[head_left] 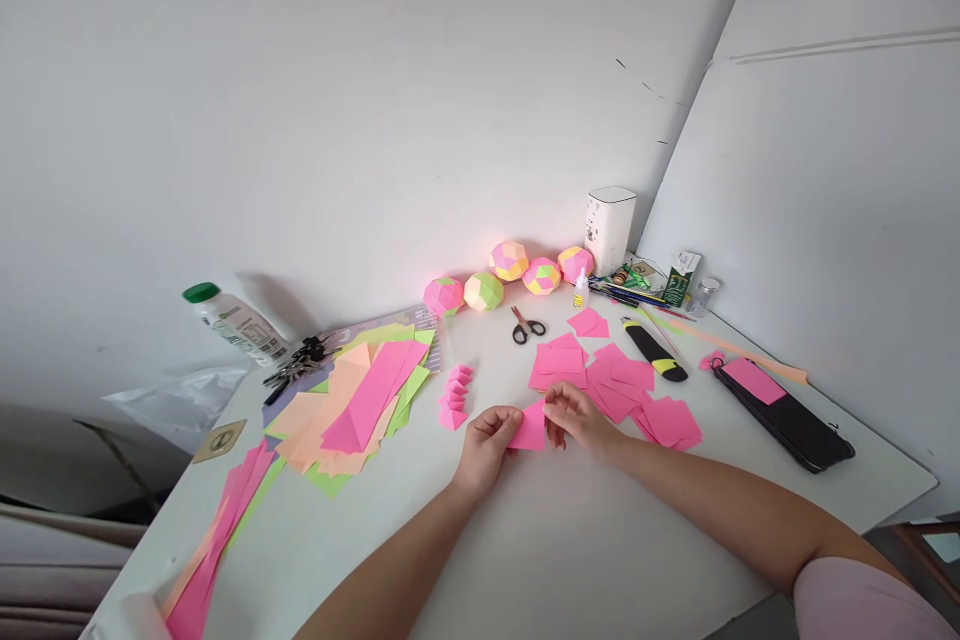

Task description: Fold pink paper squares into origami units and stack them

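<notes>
A small pink paper piece [531, 428] is held between both hands just above the white table [570, 540]. My left hand [487, 445] pinches its left side with curled fingers. My right hand [577, 417] grips its right edge, fingers closed on it. A row of folded pink units [454, 397] lies just left of the hands. Loose pink paper squares [615, 385] are scattered just behind and to the right of my right hand.
A stack of pink, orange and green sheets [360, 405] lies at the left, with keys [300, 365] and a bottle [232, 320] behind. Several paper balls [510, 275], scissors [526, 325], a glue bottle [580, 290], a yellow-black cutter [654, 350] and a black case [787, 415] sit farther back and right.
</notes>
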The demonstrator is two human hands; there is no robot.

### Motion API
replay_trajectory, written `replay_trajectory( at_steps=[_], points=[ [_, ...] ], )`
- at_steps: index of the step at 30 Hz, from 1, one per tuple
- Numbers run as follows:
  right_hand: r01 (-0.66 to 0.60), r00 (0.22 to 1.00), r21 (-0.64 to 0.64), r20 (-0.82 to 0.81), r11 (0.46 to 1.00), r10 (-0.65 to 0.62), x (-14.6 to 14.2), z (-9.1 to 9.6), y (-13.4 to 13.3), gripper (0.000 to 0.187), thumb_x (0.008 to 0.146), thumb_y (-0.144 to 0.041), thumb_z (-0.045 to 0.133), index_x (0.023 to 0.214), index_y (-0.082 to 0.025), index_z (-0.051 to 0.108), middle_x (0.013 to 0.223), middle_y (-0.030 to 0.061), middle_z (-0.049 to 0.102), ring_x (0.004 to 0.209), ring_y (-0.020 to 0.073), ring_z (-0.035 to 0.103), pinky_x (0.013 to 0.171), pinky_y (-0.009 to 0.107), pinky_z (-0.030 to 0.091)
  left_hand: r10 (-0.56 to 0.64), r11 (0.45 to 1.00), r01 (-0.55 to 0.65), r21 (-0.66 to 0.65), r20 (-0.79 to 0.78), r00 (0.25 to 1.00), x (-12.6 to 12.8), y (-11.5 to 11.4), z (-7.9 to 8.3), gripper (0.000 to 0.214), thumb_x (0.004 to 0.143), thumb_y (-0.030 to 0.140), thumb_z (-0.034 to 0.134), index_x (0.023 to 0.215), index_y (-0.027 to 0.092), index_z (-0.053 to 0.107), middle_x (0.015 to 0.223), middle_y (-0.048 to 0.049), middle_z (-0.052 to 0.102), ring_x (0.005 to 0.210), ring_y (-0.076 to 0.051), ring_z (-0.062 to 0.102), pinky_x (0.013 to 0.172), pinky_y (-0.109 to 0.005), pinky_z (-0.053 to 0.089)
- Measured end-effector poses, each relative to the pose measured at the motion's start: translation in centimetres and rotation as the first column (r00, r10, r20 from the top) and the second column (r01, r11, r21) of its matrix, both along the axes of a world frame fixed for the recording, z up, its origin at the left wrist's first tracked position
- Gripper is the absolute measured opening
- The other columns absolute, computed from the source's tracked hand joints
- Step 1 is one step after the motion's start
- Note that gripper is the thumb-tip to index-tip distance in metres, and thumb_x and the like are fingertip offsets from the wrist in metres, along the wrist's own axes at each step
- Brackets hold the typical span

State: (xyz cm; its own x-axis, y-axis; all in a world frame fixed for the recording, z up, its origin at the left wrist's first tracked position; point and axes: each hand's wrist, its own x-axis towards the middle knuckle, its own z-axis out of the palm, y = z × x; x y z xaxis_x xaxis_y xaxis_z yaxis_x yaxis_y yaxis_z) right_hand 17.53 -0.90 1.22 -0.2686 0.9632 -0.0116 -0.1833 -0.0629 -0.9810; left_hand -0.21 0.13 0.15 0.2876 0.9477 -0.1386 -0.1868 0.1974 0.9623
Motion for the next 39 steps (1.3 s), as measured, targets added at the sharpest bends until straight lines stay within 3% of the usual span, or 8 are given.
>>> replay_trajectory(
  at_steps=[5, 8, 11, 16, 21, 27, 31, 39],
  points=[
    [-0.019, 0.993, 0.041, 0.116, 0.999, 0.014, -0.1, -0.4, -0.1, 0.025, 0.083, -0.041, 0.054, 0.077, -0.018, 0.046, 0.052, -0.0045, 0.057, 0.045, 0.0103, 0.053, 0.045, 0.021, 0.040, 0.011, 0.999, -0.011, 0.043, 0.013, 1.000, 0.1, -0.1, 0.0, 0.028, 0.074, 0.042, 0.063, 0.076, 0.015, 0.067, 0.068, -0.0015, 0.064, 0.060, -0.013, 0.055, 0.060, -0.026, 0.044],
    [-0.011, 0.992, 0.027, 0.128, 1.000, 0.008, -0.1, -0.6, 0.0, 0.026, 0.082, -0.042, 0.055, 0.077, -0.018, 0.046, 0.051, -0.0045, 0.057, 0.045, 0.0107, 0.054, 0.044, 0.021, 0.040, 0.087, 0.995, -0.088, 0.052, 0.032, 0.996, 0.0, 0.1, -0.3, 0.022, 0.073, 0.038, 0.066, 0.078, 0.017, 0.070, 0.080, -0.0030, 0.069, 0.078, -0.015, 0.058, 0.074, -0.026, 0.044],
    [-0.012, 0.991, 0.022, 0.136, 1.000, 0.009, 0.0, -0.6, 0.0, 0.025, 0.083, -0.041, 0.054, 0.076, -0.019, 0.046, 0.050, -0.0044, 0.058, 0.045, 0.0110, 0.054, 0.044, 0.022, 0.040, 0.114, 0.993, -0.116, 0.018, 0.081, 0.990, 0.0, 0.4, -0.6, 0.020, 0.068, 0.033, 0.071, 0.079, 0.018, 0.072, 0.084, -0.0040, 0.070, 0.083, -0.016, 0.059, 0.079, -0.028, 0.044],
    [-0.050, 0.986, 0.032, 0.161, 0.998, 0.044, -0.1, 0.0, -0.1, 0.026, 0.085, -0.038, 0.051, 0.069, -0.018, 0.047, 0.053, -0.0036, 0.056, 0.047, 0.0104, 0.053, 0.046, 0.022, 0.040, 0.063, 0.997, -0.056, -0.043, 0.183, 0.981, -0.1, 0.6, -0.6, 0.022, 0.063, 0.030, 0.075, 0.080, 0.017, 0.070, 0.078, -0.0031, 0.070, 0.073, -0.015, 0.060, 0.073, -0.029, 0.046],
    [-0.062, 0.981, 0.044, 0.188, 0.997, 0.053, -0.1, 0.6, -0.3, 0.026, 0.086, -0.037, 0.048, 0.068, -0.018, 0.050, 0.055, -0.0036, 0.053, 0.049, 0.0107, 0.050, 0.049, 0.023, 0.040, -0.052, 0.999, 0.053, -0.002, 0.160, 0.986, -0.1, 0.3, -0.1, 0.032, 0.064, 0.029, 0.075, 0.093, 0.017, 0.067, 0.068, 0.0003, 0.063, 0.064, -0.012, 0.058, 0.064, -0.026, 0.046],
    [-0.025, 0.967, 0.074, 0.254, 0.997, 0.005, -0.2, 0.8, -0.4, 0.032, 0.084, -0.036, 0.049, 0.058, -0.018, 0.043, 0.056, -0.0049, 0.042, 0.050, 0.0099, 0.044, 0.047, 0.023, 0.034, -0.164, 0.986, 0.163, 0.022, 0.137, 0.977, -0.1, 0.0, 0.2, 0.038, 0.065, 0.028, 0.074, 0.100, 0.019, 0.063, 0.077, -0.0014, 0.064, 0.072, -0.013, 0.058, 0.068, -0.027, 0.046],
    [-0.016, 0.950, 0.101, 0.310, 0.995, -0.016, -0.2, 0.6, -0.2, 0.033, 0.083, -0.035, 0.049, 0.056, -0.018, 0.042, 0.056, -0.0049, 0.036, 0.051, 0.0096, 0.037, 0.047, 0.022, 0.029, -0.171, 0.985, 0.169, 0.039, 0.061, 0.983, -0.2, 0.1, -0.4, 0.042, 0.066, 0.029, 0.073, 0.104, 0.017, 0.062, 0.067, 0.0007, 0.059, 0.064, -0.011, 0.055, 0.061, -0.026, 0.044],
    [-0.025, 0.926, 0.116, 0.378, 0.993, -0.021, 0.0, 0.4, -0.1, 0.027, 0.082, -0.032, 0.051, 0.059, -0.018, 0.050, 0.056, -0.0028, 0.042, 0.055, 0.0128, 0.046, 0.049, 0.024, 0.035, -0.197, 0.980, 0.194, 0.052, 0.056, 0.979, -0.3, 0.1, -0.5, 0.039, 0.068, 0.026, 0.072, 0.105, 0.019, 0.061, 0.068, 0.0011, 0.059, 0.066, -0.011, 0.054, 0.063, -0.025, 0.043]
  ],
)
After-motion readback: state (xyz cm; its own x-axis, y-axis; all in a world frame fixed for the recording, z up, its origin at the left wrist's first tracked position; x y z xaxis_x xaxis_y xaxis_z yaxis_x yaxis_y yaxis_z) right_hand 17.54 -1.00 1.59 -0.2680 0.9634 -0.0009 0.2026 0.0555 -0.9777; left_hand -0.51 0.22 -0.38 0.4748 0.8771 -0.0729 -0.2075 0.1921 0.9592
